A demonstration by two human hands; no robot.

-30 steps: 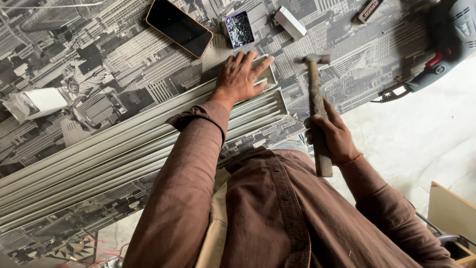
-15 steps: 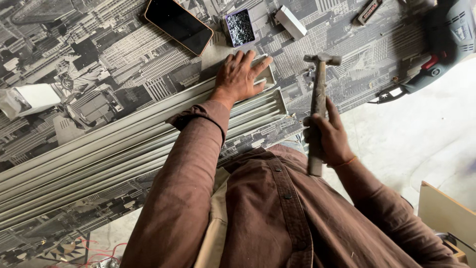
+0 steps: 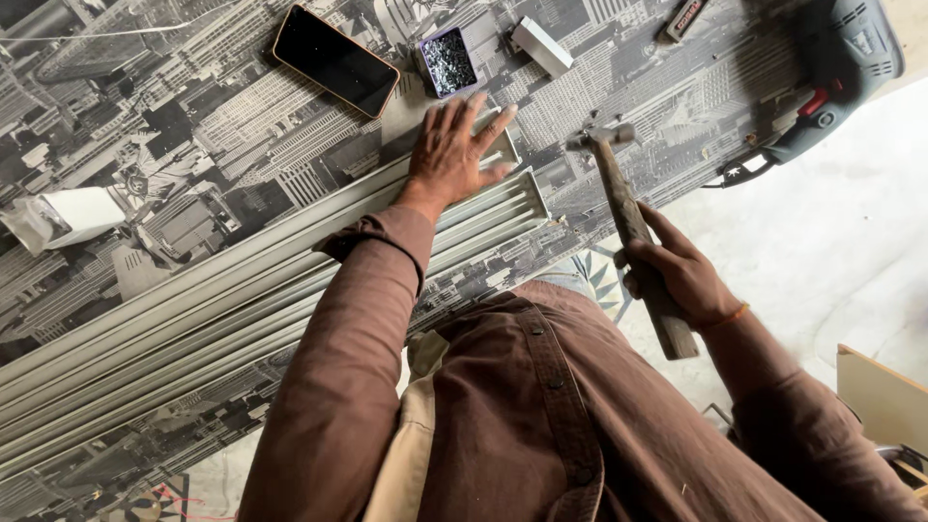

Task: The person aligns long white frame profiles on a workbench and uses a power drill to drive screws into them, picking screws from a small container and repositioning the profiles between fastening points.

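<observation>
Nearest the camera, the right hand [image 3: 681, 275] is clenched around the worn wooden handle of a steel-headed hammer [image 3: 633, 232]. The handle butt sticks out below the fist, and the shaft runs up and to the left, so the metal head hangs above the sheet just beyond the end of the rails, clear of them.

To the left of that hand and slightly farther off, the left hand [image 3: 452, 150] lies flat, fingers spread and grasping nothing, palm pressed on the end of a bundle of long grey ribbed aluminium rails [image 3: 242, 300]. The rails run away from under this hand toward the lower left, across a black-and-white sheet printed with city buildings [image 3: 184, 126].

Just beyond the left fingertips sits a small open box of silvery screws [image 3: 449, 61]. Left of the box lies a dark smartphone with a coppery edge [image 3: 335, 61]; right of it, a short white rectangular block [image 3: 541, 45].

Farthest, beyond the right hand, rests a grey-blue power drill with a red switch [image 3: 831, 82].
</observation>
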